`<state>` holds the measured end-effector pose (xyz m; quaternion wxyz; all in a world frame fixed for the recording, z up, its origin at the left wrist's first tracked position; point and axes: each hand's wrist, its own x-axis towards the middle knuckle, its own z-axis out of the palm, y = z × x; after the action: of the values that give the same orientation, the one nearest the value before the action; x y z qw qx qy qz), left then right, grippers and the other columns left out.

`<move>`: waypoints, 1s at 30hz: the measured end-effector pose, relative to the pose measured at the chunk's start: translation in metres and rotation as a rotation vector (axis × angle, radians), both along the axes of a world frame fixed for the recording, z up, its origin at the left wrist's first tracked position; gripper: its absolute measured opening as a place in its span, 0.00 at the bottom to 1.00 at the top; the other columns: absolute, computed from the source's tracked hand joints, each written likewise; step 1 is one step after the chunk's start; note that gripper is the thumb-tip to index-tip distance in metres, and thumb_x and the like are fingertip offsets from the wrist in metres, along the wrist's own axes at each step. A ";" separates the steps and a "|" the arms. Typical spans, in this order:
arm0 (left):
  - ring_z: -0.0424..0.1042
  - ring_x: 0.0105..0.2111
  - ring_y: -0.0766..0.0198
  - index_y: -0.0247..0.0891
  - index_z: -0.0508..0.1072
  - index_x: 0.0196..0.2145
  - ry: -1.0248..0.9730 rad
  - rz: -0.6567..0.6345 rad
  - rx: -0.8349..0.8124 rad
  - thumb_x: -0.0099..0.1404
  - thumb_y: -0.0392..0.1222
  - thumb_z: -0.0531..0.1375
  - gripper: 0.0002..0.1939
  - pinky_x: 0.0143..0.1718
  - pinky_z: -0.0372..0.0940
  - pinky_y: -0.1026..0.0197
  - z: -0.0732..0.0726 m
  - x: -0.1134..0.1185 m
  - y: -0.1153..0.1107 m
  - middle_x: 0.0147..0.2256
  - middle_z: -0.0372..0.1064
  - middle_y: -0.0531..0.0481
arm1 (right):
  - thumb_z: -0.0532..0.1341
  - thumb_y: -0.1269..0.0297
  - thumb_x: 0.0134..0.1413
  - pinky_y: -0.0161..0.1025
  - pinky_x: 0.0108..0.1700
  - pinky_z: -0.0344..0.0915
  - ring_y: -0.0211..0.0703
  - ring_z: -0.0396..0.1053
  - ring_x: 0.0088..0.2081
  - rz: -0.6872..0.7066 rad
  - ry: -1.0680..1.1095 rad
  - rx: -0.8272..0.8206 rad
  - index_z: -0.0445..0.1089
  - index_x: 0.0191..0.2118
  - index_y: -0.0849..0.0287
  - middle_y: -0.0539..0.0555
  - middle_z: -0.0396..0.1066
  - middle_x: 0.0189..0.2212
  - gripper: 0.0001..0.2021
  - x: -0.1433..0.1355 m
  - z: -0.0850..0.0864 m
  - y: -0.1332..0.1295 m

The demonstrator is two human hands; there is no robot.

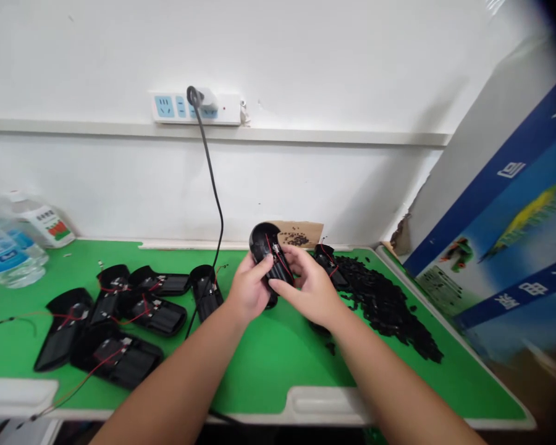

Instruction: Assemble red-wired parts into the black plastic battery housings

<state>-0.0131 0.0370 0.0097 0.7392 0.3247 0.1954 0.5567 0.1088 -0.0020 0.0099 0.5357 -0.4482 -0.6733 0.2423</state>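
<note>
Both hands hold a black plastic housing with red wires inside, raised a little above the green table. My left hand grips its left side, thumb lying over the open face. On the right side, my right hand closes round the lower part, its thumb near the bottom edge. Beyond the hands, a piece of cardboard bears many tiny dark screws. Just right of my right hand lies another wired black housing, beside a heap of small black parts. Something dark under my hands is mostly hidden.
Several wired black housings lie on the left of the green table. A black cable hangs from the wall power strip down across the table. Bottles stand or lie far left; a large printed box leans at right.
</note>
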 end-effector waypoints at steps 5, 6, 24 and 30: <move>0.75 0.43 0.52 0.32 0.71 0.43 -0.027 -0.078 0.011 0.60 0.36 0.63 0.13 0.48 0.68 0.47 0.008 -0.006 -0.001 0.40 0.75 0.40 | 0.63 0.61 0.53 0.36 0.27 0.66 0.36 0.66 0.26 0.059 0.165 -0.108 0.68 0.49 0.59 0.52 0.69 0.31 0.18 0.016 -0.012 0.001; 0.75 0.44 0.51 0.32 0.70 0.43 -0.018 -0.078 0.003 0.61 0.36 0.63 0.12 0.47 0.68 0.47 0.009 -0.007 -0.001 0.41 0.74 0.40 | 0.63 0.60 0.54 0.35 0.25 0.63 0.35 0.64 0.24 0.042 0.142 -0.129 0.70 0.45 0.60 0.51 0.68 0.29 0.14 0.017 -0.013 0.002; 0.74 0.31 0.56 0.54 0.50 0.62 0.477 -0.362 0.168 0.54 0.42 0.68 0.44 0.24 0.71 0.55 0.005 -0.007 -0.015 0.43 0.67 0.44 | 0.64 0.68 0.56 0.38 0.30 0.71 0.39 0.73 0.29 -0.075 0.284 0.252 0.74 0.39 0.57 0.53 0.75 0.32 0.05 0.026 0.006 -0.012; 0.72 0.47 0.53 0.41 0.61 0.59 0.479 -0.239 0.280 0.54 0.37 0.68 0.37 0.50 0.68 0.52 -0.013 0.004 -0.017 0.52 0.67 0.39 | 0.60 0.70 0.58 0.48 0.43 0.70 0.46 0.71 0.39 -0.007 -0.402 0.542 0.71 0.51 0.59 0.58 0.76 0.40 0.15 0.016 0.007 -0.014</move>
<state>-0.0086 0.0202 -0.0034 0.6804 0.5664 0.2457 0.3948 0.1253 -0.0165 0.0169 0.4926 -0.3308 -0.8039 -0.0407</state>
